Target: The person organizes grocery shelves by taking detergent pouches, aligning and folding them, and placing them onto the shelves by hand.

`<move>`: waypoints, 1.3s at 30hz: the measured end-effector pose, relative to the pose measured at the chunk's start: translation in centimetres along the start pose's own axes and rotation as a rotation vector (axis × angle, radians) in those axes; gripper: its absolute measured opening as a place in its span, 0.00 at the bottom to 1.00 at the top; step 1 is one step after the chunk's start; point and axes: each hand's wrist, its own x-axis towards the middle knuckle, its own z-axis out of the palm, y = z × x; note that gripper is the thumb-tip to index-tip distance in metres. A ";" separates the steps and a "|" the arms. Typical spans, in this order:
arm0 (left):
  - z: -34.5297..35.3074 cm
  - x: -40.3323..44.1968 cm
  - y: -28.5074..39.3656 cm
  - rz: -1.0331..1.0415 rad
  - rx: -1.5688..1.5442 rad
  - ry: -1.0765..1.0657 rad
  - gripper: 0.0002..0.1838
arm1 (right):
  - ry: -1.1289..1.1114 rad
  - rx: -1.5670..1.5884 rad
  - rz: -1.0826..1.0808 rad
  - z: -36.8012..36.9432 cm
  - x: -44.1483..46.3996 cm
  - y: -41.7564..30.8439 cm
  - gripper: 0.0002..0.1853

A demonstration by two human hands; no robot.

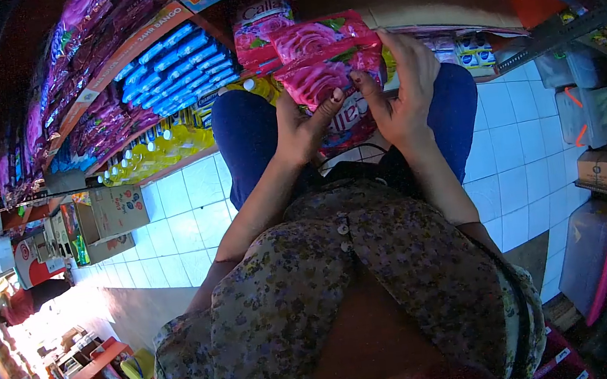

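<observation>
While the left hand [299, 131] is half-curling around the pink rose packets [316, 44] at their 7 o'clock, the right hand [403, 88], part-open, is holding their 3 o'clock edge; packets are sitting just past 12, blue packs [174, 65] lying around 11.

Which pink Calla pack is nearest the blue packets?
The upper-left pack, beside the blue packets; the other readable Calla lettering shows lower, between left hand and right hand.

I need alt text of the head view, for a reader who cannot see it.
A person's left hand and right hand hold pink packaging printed with roses, in front of stocked shelves. To the left are stacked blue packets and, below them, a row of yellow bottles; the floor has white tiles.
</observation>
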 end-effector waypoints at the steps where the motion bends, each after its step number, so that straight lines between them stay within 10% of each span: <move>1: -0.1 0.0 0.1 0.002 -0.001 0.002 0.18 | 0.019 -0.041 -0.012 0.0 0.0 -0.1 0.28; 39: -0.7 -0.3 0.3 0.039 -0.023 -0.065 0.19 | 0.048 -0.011 -0.082 -0.1 -0.3 -0.9 0.14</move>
